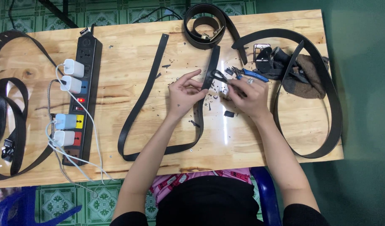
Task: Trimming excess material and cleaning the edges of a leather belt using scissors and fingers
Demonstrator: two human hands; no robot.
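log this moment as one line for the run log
left hand: steadies black belt strap | right hand: holds small scissors at strap | blue pliers beside | wooden table

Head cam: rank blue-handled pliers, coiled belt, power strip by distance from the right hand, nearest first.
From the right hand:
1. Blue-handled pliers, just beyond it, slightly right.
2. Coiled belt, far edge, up and left.
3. Power strip, far left side of the table.

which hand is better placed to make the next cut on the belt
Likely the right hand: it grips the scissors, whose blades sit at the black belt. The left hand pinches the strap beside them, steadying it.
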